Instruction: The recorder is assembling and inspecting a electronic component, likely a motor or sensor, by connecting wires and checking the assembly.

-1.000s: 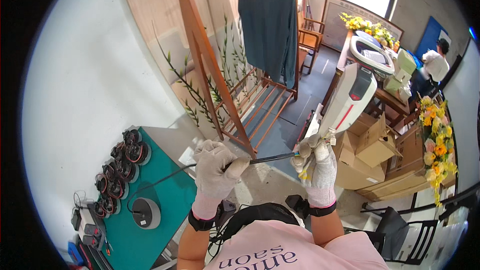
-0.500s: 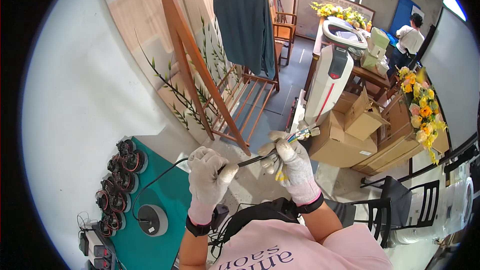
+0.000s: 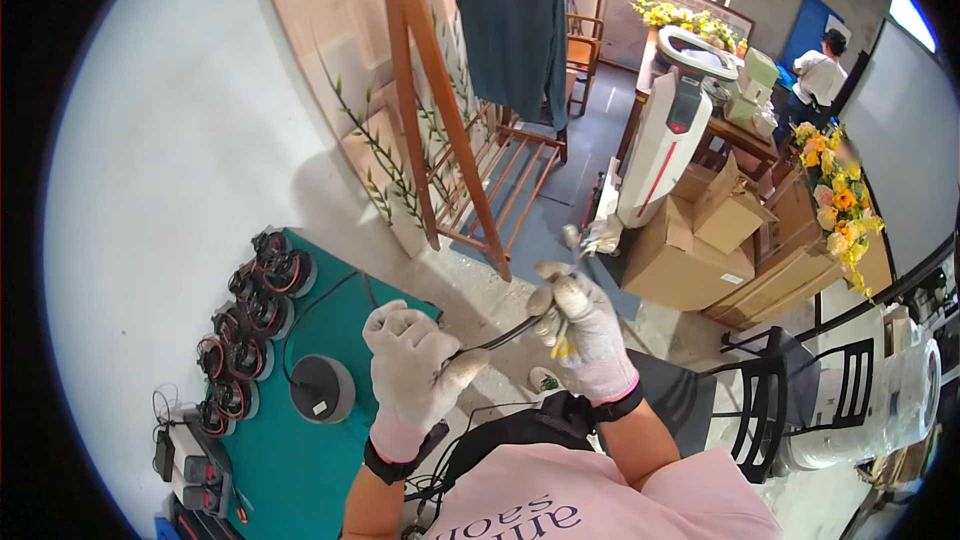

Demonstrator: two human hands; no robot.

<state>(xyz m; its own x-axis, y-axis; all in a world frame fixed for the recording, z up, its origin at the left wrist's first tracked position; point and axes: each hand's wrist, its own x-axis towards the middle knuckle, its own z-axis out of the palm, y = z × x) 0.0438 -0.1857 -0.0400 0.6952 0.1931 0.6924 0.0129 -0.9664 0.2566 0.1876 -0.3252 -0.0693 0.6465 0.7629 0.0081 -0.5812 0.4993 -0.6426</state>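
A black cable [image 3: 507,336] runs between my two hands, both in light grey work gloves. My left hand [image 3: 415,360] is closed around it. The fingers of my right hand [image 3: 585,325] pinch it near its far end, where loose wires with pale connectors [image 3: 601,236] stick up, blurred. On the left side, the cable leads back to a round dark grey device [image 3: 322,390] with a small white label, lying on the green table mat [image 3: 310,480].
Several black round units with red wires [image 3: 262,310] line the mat's wall side. A wooden clothes rack [image 3: 440,90], a white-and-red upright machine [image 3: 662,150] and cardboard boxes [image 3: 690,265] stand ahead. Black chairs [image 3: 755,400] are at right. Another person [image 3: 820,75] stands far off.
The view has shifted, so the table and rack appear further right. The wire ends have swung upward above my right hand. Both hands keep their hold on the cable.
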